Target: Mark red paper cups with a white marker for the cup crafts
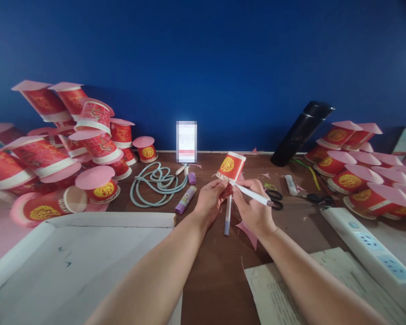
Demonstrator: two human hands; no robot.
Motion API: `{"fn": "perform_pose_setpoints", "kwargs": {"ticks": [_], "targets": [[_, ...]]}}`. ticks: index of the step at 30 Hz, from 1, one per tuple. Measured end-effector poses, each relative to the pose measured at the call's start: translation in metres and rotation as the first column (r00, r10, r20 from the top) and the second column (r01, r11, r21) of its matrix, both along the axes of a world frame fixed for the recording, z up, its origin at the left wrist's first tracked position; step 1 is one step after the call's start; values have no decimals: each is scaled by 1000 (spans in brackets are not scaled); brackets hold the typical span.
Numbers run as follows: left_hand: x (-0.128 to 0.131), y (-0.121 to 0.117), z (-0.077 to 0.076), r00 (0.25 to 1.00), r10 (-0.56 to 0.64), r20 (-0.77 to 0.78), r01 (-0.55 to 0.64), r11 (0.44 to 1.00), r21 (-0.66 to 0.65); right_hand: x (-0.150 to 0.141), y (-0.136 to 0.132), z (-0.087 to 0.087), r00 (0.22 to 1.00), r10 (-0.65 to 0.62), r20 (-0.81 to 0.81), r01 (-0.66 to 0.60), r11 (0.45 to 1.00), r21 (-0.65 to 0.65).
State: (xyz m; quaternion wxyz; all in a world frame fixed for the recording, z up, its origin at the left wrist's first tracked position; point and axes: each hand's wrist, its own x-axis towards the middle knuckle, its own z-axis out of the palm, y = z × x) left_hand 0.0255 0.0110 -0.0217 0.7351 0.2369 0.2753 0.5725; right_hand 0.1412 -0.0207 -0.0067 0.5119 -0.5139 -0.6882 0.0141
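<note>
A small red paper cup [231,166] with a gold round emblem tilts just beyond my fingertips, its patterned rim toward me. The fingers of my left hand [210,198] are pinched together at that rim, and the fingertips partly hide the contact. My right hand [255,210] is closed around a white marker pen [252,194], its tip close to my left fingers and its dark end pointing right. Below the hands lies a second white marker [228,216] with a bluish end. Beside it is a pink paper scrap [248,234].
Red cups with pink paper tops [94,178] are piled left, others [357,178] right. Around are a coiled cord [159,189], glue stick [185,200], blurred phone [186,142], black bottle [299,135], scissors [275,198], power strip [368,248], white box lid [115,266] and printed paper [284,289].
</note>
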Motion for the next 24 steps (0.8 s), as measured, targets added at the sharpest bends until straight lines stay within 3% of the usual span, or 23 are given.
{"fn": "perform_pose_setpoints", "kwargs": {"ticks": [14,24], "targets": [[-1,-2,3,999,-7,-39,7,1000,19,-1,3,-3,999,-21,46,19,999,42],[-1,-3,4,999,-9,-50,9,1000,0,0,5,-3,999,-43,22,43,999,2]]}}
